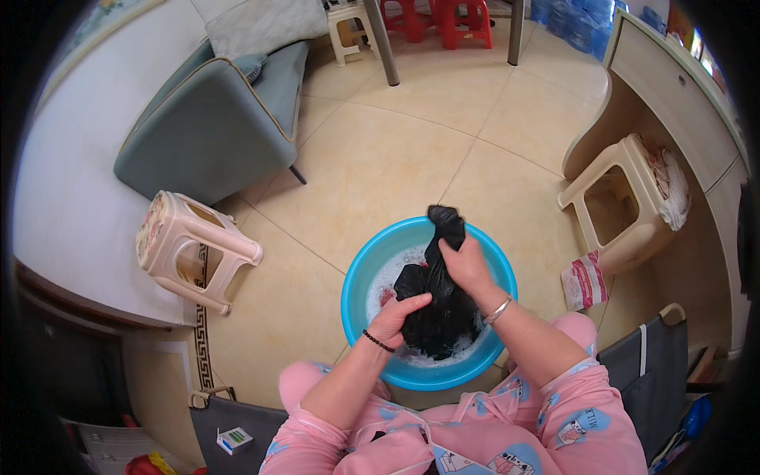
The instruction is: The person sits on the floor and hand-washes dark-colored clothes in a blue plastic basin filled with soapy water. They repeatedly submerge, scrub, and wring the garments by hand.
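Observation:
A wet black cloth garment lies partly in soapy water inside a round blue plastic basin on the floor before me. My right hand grips a bunched length of it, whose end rises over the basin's far rim. Lower and to the left, my left hand holds the garment's near-left part, thumb on top and the other fingers hidden. White suds float around the cloth, and bits of something reddish show at the left in the water.
Plastic stools stand at left and right. A pink-and-white packet leans near the right stool. Ahead left is a grey-blue sofa; a desk lines the right. A small box rests on dark fabric beside me.

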Motion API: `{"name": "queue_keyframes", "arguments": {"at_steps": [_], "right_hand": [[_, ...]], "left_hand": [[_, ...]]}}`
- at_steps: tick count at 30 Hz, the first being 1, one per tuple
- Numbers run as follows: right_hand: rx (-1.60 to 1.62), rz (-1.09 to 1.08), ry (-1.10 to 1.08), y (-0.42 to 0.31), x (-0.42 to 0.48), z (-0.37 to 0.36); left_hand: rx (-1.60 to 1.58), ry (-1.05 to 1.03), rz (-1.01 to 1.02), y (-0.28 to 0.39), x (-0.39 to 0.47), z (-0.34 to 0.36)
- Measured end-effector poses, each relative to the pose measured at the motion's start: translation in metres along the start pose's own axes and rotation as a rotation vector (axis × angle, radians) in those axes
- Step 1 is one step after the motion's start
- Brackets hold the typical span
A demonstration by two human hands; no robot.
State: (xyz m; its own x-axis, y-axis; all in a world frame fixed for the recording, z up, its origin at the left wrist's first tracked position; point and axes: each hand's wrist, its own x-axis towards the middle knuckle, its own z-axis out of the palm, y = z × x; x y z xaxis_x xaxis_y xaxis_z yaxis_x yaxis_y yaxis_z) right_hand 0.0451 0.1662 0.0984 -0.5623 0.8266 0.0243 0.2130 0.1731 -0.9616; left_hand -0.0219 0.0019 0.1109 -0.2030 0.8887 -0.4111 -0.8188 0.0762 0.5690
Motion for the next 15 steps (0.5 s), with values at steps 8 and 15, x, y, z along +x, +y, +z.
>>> {"name": "queue_keyframes", "arguments": {"at_steps": [8, 15], "right_hand": [[0.71, 0.352, -0.102, -0.014, 0.011, -0.019], [-0.15, -0.528, -0.205, -0.074, -0.084, 0.007]], "left_hand": [[-0.152, 0.021, -0.029, 0.012, 0.008, -0.018], [-0.432, 0.102, 0.009, 0.006, 0.009, -0.026]]}}
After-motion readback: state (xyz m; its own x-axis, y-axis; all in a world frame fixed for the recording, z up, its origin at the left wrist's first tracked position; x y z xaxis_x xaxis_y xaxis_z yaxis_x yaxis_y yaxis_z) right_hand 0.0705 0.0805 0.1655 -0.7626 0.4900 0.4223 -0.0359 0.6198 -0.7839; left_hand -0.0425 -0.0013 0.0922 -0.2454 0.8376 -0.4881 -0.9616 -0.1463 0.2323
